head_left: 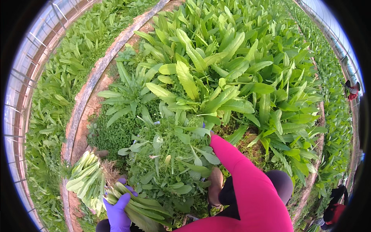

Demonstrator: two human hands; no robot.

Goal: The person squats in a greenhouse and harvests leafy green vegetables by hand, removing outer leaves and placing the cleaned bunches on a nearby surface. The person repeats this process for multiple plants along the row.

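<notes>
My left hand (pixel 119 207), in a purple glove, grips a bunch of long-leafed greens (pixel 147 208) by its cut stem ends. Just left of it, more cut greens (pixel 85 171) lie in a bundle, stem ends up, beside a tuft of dry roots or straw (pixel 109 171). A loose heap of leaves and thin weeds (pixel 165 156) spreads in front of me; what lies beneath is mostly hidden. At the heap's far right side, my right hand (pixel 204 125) shows only as a scrap of purple glove past the pink sleeve (pixel 232 153). Leaves hide its fingers.
Tall leafy plants (pixel 208 66) fill the bed ahead. Low green weeds (pixel 116 136) grow on the left, beside a dark strip (pixel 84 98) along bare soil. Other people (pixel 333 213) are at the right rim. Greenhouse walls (pixel 26 66) curve along the sides.
</notes>
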